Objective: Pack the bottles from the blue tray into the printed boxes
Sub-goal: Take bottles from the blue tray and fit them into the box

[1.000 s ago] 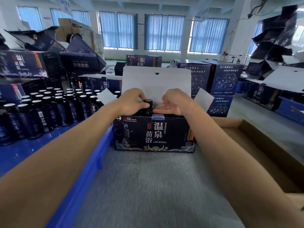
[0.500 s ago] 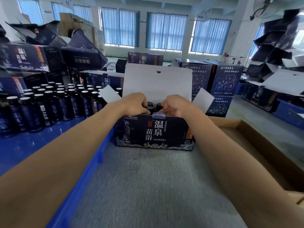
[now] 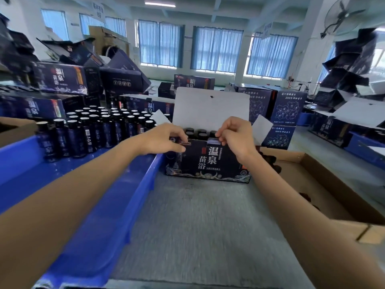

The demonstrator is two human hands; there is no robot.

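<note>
Head view. Pinching the front rim of the printed box (image 3: 208, 163) on either side of its middle: with the left hand (image 3: 164, 140), fingertips curled over the edge and thumb beneath, clamped on the card; with the right hand (image 3: 235, 138), fingers bunched together on the pale tab (image 3: 212, 140) at mid-rim. Filled with packed bottles (image 3: 201, 132), upright, caps in rows just behind the fingertips. Left open at the top, white lid (image 3: 211, 109) standing upright at the back and side flaps (image 3: 263, 127) splayed outward. Judged ready for closing: lid to fold down and toward the wrists, about a hinge running left to right along the box's long side, both hands equally near.

Flanked on the left by the blue tray (image 3: 129, 195), rim close against the box's corner, touching or not impossible to say, and loaded with unpacked bottles (image 3: 93, 130), upright, nearer the left hand. Hemmed on the right by a brown carton (image 3: 333, 197) just beside the box. Free to slide toward the body over the grey tabletop (image 3: 198, 236); crowded behind by stacked boxes (image 3: 62, 80).
</note>
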